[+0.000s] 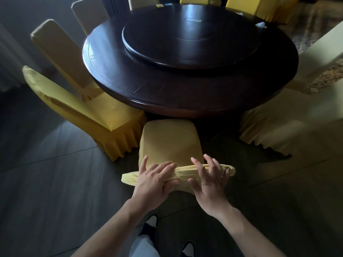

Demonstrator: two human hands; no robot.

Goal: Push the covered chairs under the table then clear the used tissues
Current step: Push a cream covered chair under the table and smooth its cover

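Left hand [156, 178] gripping yellow chair [170, 140] top, right hand [209, 179] fingers spread, perhaps just touching

The round dark wooden table [185, 101] carries a round dark turntable [191, 39] at its centre. A crumpled white tissue [260, 25] lies at the table's far right edge. The yellow fabric-covered chair [168, 141] stands at the near edge, both hands on its back top: left hand [156, 179] beside right hand [209, 180]. Another yellow covered chair [78, 108] stands at the near left edge.
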